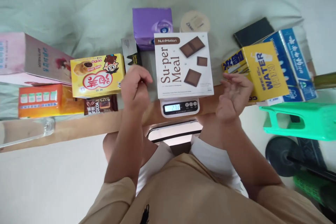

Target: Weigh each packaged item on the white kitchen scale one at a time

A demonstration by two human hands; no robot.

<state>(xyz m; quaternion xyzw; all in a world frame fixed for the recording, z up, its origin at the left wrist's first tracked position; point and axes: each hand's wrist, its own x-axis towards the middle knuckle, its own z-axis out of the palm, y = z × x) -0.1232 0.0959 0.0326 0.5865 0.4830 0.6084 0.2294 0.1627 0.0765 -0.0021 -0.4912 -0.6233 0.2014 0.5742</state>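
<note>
A white Su-per Meal box (183, 64) with chocolate pictures rests on a white kitchen scale (181, 107), whose lit display appears to read 271. My left hand (135, 85) hovers left of the box, fingers curled into a loose fist with nothing visible in it. On the box's other side my right hand (234, 94) is held open, its fingers bent and apart. Neither hand touches the box. Beyond my left hand lies a yellow snack box (97, 76); a yellow WATER carton (265, 71) stands just past my right hand.
Behind the scale are a purple pack (147, 24) and a round Dove tub (194, 21). Pink packaging (47, 57), an orange pack (39, 99) and a cocoa packet (101, 105) lie left. Blue cartons (298, 64) and a green stool (309, 120) are right.
</note>
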